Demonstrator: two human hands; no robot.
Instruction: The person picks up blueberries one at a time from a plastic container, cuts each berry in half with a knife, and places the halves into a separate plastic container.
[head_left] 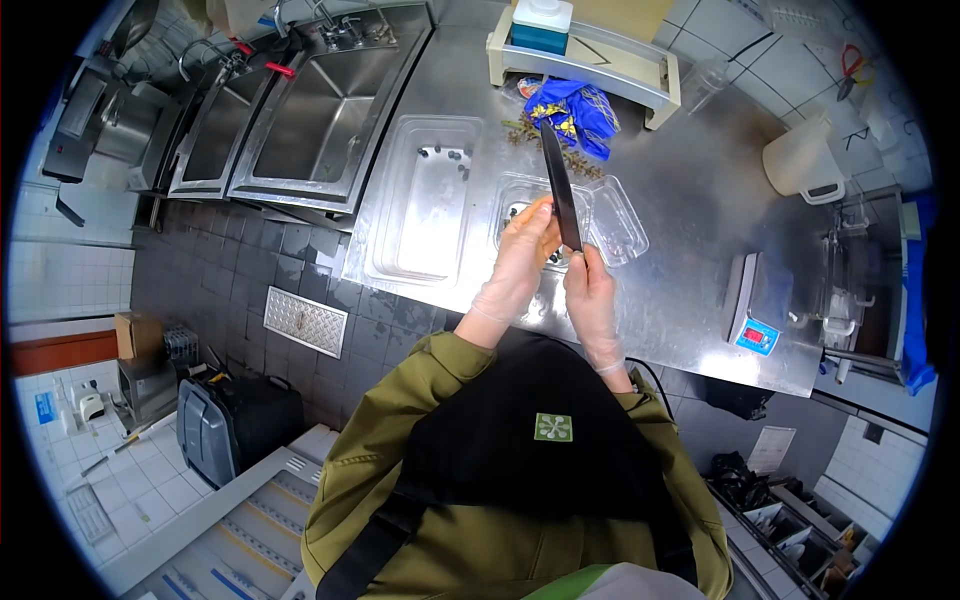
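A knife with a long dark blade (556, 168) points up and away over the steel counter. My right hand (590, 290), in a clear glove, is closed round its near end, and the handle is hidden in my fingers. My left hand (518, 255), also gloved, is closed right beside the blade with fingertips pinched; what they hold, if anything, is hidden. Below both hands sits a clear plastic box (510, 187) with small dark round fruits, partly covered by the hands. Its lid (619, 222) lies tilted open on the right. Left of it stands a larger clear tub (380, 225) with several dark fruits.
A crumpled blue bag (575, 108) and scattered brown stems (580, 165) lie behind the box. A cream shelf (630, 80) stands at the back. On the right are a scale (757, 300) and a white jug (800, 160). Sinks (310, 130) adjoin the counter's left side.
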